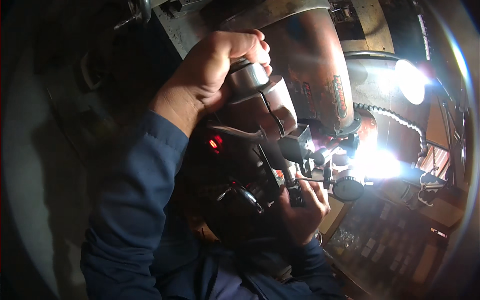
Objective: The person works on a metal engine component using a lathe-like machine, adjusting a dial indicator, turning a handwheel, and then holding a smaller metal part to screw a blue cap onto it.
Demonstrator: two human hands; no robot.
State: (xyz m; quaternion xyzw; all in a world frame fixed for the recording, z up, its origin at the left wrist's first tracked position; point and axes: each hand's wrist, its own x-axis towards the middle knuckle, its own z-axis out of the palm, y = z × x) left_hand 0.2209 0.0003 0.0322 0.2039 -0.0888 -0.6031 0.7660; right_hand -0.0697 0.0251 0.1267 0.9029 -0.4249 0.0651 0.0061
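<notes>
My left hand is wrapped over the top end of a metal cylinder, which sits at the end of a rounded metal machine head. My right hand is lower down, its fingers closed around a small dark fitting below the head. Just right of those fingers, a round dial indicator is held on a clamp, and its thin probe reaches toward the fitting. A curved metal lever juts from the head's left side.
A thick reddish-brown machine column stands behind the head. A bright work lamp shines at the upper right, above a segmented coolant hose. Red lit digits glow in the dark area at left. A shiny handle lies below them.
</notes>
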